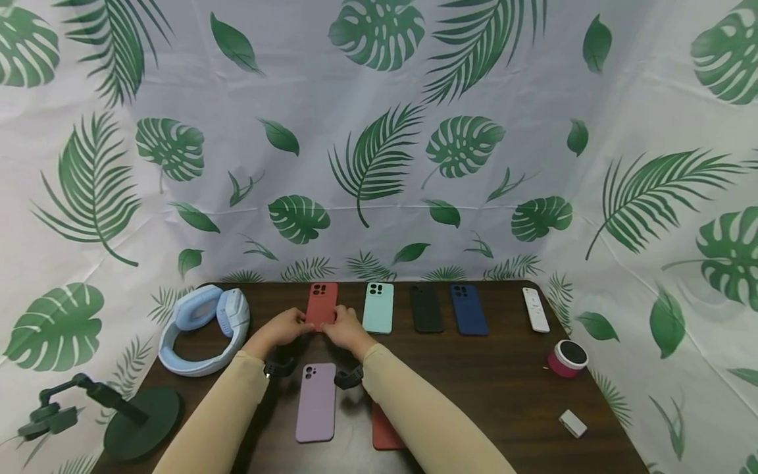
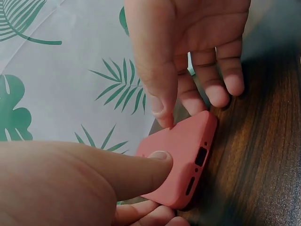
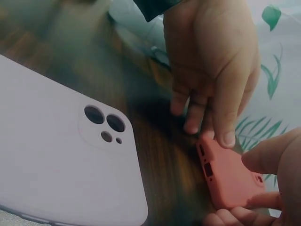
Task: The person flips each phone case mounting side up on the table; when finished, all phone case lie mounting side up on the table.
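A coral-red phone case (image 1: 322,304) lies near the table's back edge, camera cutouts at its far end. My left hand (image 1: 285,327) holds its near left corner, thumb on the back face and fingers along the side. At the near right corner, my right hand (image 1: 349,332) pinches it with thumb and index finger. Port openings show on the near edge of the case (image 2: 181,160) in the left wrist view. Between my forearms lies a lilac phone case (image 1: 316,403), large in the right wrist view. Another red case (image 1: 386,428) is partly hidden under my right forearm.
Right of the hands stand a mint case (image 1: 378,308), a black case (image 1: 426,308) and a blue case (image 1: 470,309) in a row. Blue headphones (image 1: 204,332) and a black lamp (image 1: 142,421) are at left; a white remote (image 1: 535,309), pink jar (image 1: 566,360) and small white block (image 1: 572,423) at right.
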The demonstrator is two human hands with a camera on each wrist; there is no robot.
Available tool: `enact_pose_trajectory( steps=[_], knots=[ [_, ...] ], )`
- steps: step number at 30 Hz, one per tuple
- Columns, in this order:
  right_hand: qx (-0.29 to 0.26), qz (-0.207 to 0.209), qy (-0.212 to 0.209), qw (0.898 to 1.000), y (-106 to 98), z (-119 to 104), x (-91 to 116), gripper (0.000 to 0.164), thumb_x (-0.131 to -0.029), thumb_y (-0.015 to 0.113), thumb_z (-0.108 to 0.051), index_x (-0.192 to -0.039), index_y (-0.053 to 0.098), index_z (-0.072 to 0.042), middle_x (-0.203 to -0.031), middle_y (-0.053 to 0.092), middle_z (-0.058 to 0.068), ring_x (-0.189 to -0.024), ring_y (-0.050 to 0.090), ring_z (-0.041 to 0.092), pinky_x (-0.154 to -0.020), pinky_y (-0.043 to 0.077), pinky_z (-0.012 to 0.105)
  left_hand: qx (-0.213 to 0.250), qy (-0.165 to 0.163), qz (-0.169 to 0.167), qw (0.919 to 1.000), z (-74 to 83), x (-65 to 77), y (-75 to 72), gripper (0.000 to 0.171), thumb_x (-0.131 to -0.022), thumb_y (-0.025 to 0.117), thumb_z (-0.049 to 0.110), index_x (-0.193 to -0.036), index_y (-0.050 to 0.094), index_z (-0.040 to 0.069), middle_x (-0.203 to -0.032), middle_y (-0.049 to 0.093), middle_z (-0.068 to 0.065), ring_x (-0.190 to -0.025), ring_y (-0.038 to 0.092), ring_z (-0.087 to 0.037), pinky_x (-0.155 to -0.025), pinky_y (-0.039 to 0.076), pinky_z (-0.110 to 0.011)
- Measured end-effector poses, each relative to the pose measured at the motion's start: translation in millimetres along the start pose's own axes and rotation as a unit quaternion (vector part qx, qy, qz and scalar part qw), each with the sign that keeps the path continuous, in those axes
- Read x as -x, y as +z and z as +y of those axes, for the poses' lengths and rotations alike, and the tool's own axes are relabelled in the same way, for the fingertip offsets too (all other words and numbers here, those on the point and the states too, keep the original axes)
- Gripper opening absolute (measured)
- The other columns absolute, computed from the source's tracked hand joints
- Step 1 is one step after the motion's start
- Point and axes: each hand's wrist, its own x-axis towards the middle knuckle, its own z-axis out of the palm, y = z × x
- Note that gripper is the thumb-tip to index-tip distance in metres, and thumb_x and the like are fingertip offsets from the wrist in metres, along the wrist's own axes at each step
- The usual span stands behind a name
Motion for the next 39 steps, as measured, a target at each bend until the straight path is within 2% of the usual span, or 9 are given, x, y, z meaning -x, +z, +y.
enact_pose_trajectory(
  steps=[6,14,17,20,25,29,33,36,39],
  knots=[
    [0.000,0.011,-0.004,1.000,0.5,-1.7,2.3,0.052,-0.098,0.061,-0.036,-0.142,0.055,-0.009,-0.135,0.052,0.017,-0.120,0.057,0.028,-0.102,0.048,0.047,0.053,-0.026,0.021,0.9980,1.4,2.4,4.2,0.033,-0.095,0.069,0.018,-0.111,0.055,-0.006,-0.081,0.062,-0.007,-0.069,0.058,-0.018,-0.059,0.047,-0.029],
    [-0.062,0.062,-0.008,0.996,10.6,-2.1,7.3,0.036,-0.098,0.063,-0.036,-0.124,0.068,-0.011,-0.126,0.056,0.016,-0.109,0.056,0.025,-0.090,0.051,0.043,0.115,-0.025,0.032,0.9925,3.5,11.9,7.7,0.041,-0.094,0.069,0.010,-0.121,0.044,-0.008,-0.087,0.071,-0.018,-0.070,0.069,-0.024,-0.061,0.055,-0.035],
    [-0.073,0.066,-0.010,0.995,10.6,-5.1,7.3,0.038,-0.097,0.065,-0.043,-0.117,0.070,-0.012,-0.117,0.062,0.012,-0.100,0.059,0.022,-0.082,0.052,0.039,0.129,-0.011,0.041,0.9907,4.4,13.9,7.1,0.048,-0.093,0.070,0.010,-0.129,0.044,-0.009,-0.086,0.071,-0.017,-0.067,0.067,-0.021,-0.060,0.054,-0.034],
    [-0.120,0.050,-0.009,0.991,8.2,-9.0,6.4,0.043,-0.095,0.066,-0.051,-0.111,0.069,-0.011,-0.102,0.068,0.007,-0.086,0.062,0.018,-0.070,0.052,0.034,0.141,0.014,0.054,0.9885,8.4,14.2,6.4,0.054,-0.092,0.073,0.013,-0.134,0.045,-0.008,-0.086,0.070,-0.015,-0.067,0.065,-0.018,-0.060,0.052,-0.032],
    [-0.195,0.023,-0.003,0.980,7.3,-13.0,4.2,0.044,-0.091,0.071,-0.051,-0.106,0.065,-0.010,-0.091,0.069,0.002,-0.075,0.064,0.014,-0.063,0.052,0.029,0.163,0.062,0.046,0.9835,21.8,15.5,4.7,0.049,-0.088,0.075,0.008,-0.129,0.052,-0.006,-0.089,0.068,-0.015,-0.070,0.062,-0.017,-0.063,0.052,-0.030],
    [-0.178,0.043,-0.010,0.983,6.7,-14.0,3.3,0.030,-0.096,0.068,-0.038,-0.103,0.068,-0.009,-0.095,0.071,0.003,-0.080,0.064,0.013,-0.066,0.052,0.027,0.167,0.085,0.008,0.9822,29.3,15.2,4.0,0.040,-0.088,0.072,0.002,-0.123,0.055,-0.007,-0.091,0.068,-0.017,-0.070,0.060,-0.016,-0.063,0.053,-0.032],
    [-0.147,0.069,-0.017,0.987,4.1,-14.5,2.4,0.023,-0.099,0.065,-0.028,-0.106,0.070,-0.007,-0.097,0.071,0.004,-0.082,0.062,0.012,-0.066,0.050,0.026,0.159,0.084,-0.005,0.9837,28.7,12.1,4.9,0.035,-0.089,0.071,0.002,-0.120,0.056,-0.006,-0.088,0.066,-0.015,-0.067,0.058,-0.015,-0.061,0.051,-0.031],
    [-0.158,0.073,-0.015,0.985,4.2,-13.7,2.3,0.021,-0.099,0.064,-0.024,-0.109,0.069,-0.006,-0.094,0.073,0.005,-0.077,0.065,0.012,-0.063,0.051,0.024,0.139,0.072,-0.008,0.9876,25.7,11.3,6.7,0.034,-0.090,0.071,0.002,-0.120,0.057,-0.005,-0.086,0.065,-0.014,-0.068,0.058,-0.015,-0.060,0.050,-0.030],
    [-0.205,0.068,-0.009,0.976,4.9,-12.3,3.2,0.021,-0.100,0.062,-0.018,-0.113,0.066,-0.002,-0.094,0.074,0.010,-0.076,0.071,0.017,-0.062,0.058,0.026,0.104,0.059,-0.004,0.9929,22.4,12.1,8.8,0.032,-0.089,0.073,0.002,-0.118,0.059,-0.004,-0.089,0.067,-0.012,-0.071,0.059,-0.015,-0.061,0.050,-0.029]
  ],
)
